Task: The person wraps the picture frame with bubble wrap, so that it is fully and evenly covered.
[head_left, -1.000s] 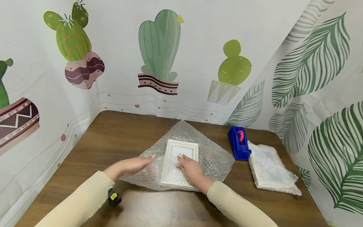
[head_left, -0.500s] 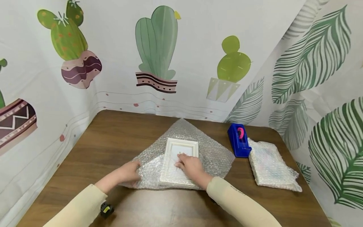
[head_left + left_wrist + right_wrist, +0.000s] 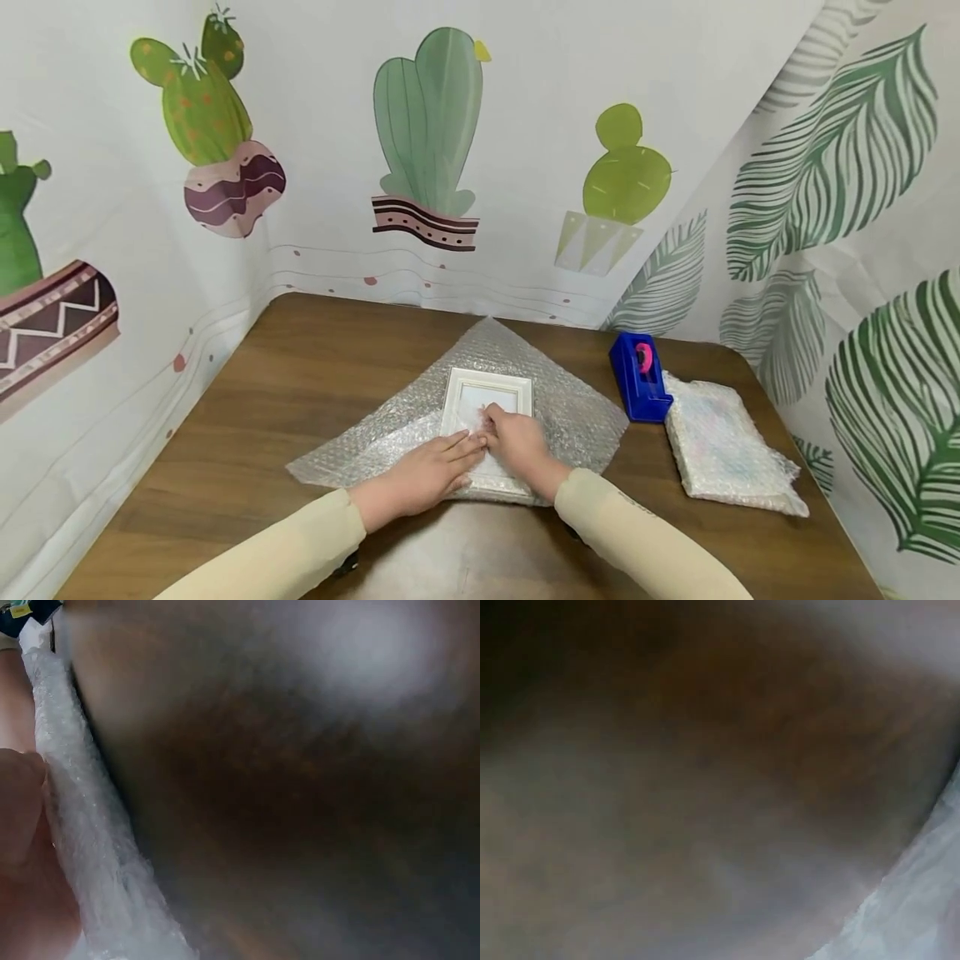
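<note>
In the head view a white picture frame (image 3: 452,404) lies on a spread sheet of bubble wrap (image 3: 585,407). The sheet's near part is folded over the frame's lower end. My left hand (image 3: 423,477) reaches across this fold, its extended fingers resting on it close to the right thumb. Over the lower middle of the frame, my right hand (image 3: 519,443) presses down with bent fingers. The left wrist view shows part of the left hand (image 3: 30,870) beside the wrapped edge of the bubble wrap (image 3: 94,825). Only a corner of bubble wrap (image 3: 907,907) shows in the blurred right wrist view.
A blue tape dispenser (image 3: 637,387) with a pink roll (image 3: 644,358) stands right of the sheet. Beside it lies a bubble-wrapped flat package (image 3: 716,442). The wooden table (image 3: 322,367) meets a hanging cloth printed with cacti and leaves (image 3: 517,167).
My left hand first drew back left to the sheet's near-left edge, then came in over the frame beside the right hand. The right hand stayed on the frame, its fingers now more bent.
</note>
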A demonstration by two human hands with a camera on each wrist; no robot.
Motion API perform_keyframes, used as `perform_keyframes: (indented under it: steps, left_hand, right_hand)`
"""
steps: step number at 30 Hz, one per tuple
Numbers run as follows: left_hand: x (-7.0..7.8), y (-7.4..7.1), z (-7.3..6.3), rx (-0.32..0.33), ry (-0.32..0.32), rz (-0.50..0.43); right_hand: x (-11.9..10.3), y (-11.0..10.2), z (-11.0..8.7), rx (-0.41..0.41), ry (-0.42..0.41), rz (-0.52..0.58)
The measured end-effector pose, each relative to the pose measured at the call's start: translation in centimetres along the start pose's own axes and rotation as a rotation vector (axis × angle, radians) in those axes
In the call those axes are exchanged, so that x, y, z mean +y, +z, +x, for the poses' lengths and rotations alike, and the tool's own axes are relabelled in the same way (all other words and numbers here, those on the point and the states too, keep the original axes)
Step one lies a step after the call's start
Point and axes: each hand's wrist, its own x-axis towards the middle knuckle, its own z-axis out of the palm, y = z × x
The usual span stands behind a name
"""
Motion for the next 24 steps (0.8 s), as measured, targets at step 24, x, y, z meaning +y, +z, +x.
perform_keyframes:
  steps: [24]
  left_hand:
    - [-1.2,1.2,-2.2,-0.054,-0.134,-0.302]
  right_hand:
    - [1.1,-2.3,-6.3,-0.349,-0.217,-0.013]
